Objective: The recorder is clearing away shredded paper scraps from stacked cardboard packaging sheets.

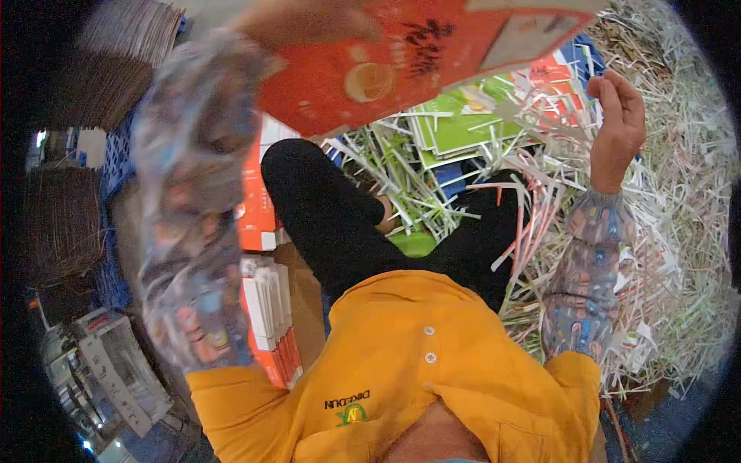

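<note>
My left hand [316, 21], blurred at the top of the head view, is closed on a large red printed cardboard piece [324, 85]. The cardboard is tilted and lifted above my knees, with a pale panel at its right end. On the right, my right hand [620, 127] is raised over the paper strips, its fingers loosely bent and nothing visible in them. Below the cardboard lie green printed cardboard sheets [455, 135], partly covered by narrow paper strips [409, 185]. A red and white printed piece [549, 76] lies just beyond them.
A heap of shredded paper strips [679, 208] fills the right side. Red and white cartons [258, 208] and folded white-edged cardboard [270, 309] stand by my left knee. Stacks of flat cardboard [65, 216] and a blue plastic crate [116, 166] are at the far left.
</note>
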Tool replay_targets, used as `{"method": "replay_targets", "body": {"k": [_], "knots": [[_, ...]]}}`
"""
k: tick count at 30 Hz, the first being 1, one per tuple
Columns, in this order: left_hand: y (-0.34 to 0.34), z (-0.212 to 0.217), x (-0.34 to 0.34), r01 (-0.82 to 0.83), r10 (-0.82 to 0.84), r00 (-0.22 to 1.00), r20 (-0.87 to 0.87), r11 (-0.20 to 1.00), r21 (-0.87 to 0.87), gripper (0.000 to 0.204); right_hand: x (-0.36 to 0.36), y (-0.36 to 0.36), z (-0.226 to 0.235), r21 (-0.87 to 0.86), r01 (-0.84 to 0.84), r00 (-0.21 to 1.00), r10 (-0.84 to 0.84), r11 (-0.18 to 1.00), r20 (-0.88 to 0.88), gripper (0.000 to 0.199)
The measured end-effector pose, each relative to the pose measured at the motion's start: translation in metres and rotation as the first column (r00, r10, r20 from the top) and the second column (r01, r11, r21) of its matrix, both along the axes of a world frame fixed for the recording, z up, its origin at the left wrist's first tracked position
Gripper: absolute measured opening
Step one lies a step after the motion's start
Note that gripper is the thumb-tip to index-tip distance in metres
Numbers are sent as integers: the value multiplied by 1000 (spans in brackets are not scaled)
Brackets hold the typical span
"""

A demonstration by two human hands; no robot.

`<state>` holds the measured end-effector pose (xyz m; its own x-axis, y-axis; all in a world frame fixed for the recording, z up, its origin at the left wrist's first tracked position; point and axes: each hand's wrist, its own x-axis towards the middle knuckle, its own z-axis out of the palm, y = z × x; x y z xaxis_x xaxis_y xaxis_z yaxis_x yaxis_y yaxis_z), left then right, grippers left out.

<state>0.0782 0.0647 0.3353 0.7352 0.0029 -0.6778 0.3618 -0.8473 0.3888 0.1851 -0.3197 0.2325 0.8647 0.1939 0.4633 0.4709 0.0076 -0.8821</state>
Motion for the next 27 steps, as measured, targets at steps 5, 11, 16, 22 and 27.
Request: {"method": "replay_targets", "body": {"k": [5,11,16,22,27], "knots": [[-89,-231,69,187,118,809,576,877,-442,26,7,10,-29,-309,15,962,70,951,264,23],[-171,-181,43,125,-219,818,531,970,207,27,40,21,-111,-634,273,747,256,724,613,29],[-125,-196,-23,-216,-102,291,951,962,169,47,47,35,-118,-799,231,791,371,555,487,30],[-108,-283,-64,-410,577,123,807,770,-488,75,47,31,-115,-842,202,801,411,500,436,39],[-159,-278,-32,-179,918,163,361,387,-905,57,49,29,-120,-859,214,777,452,464,438,40]]}}
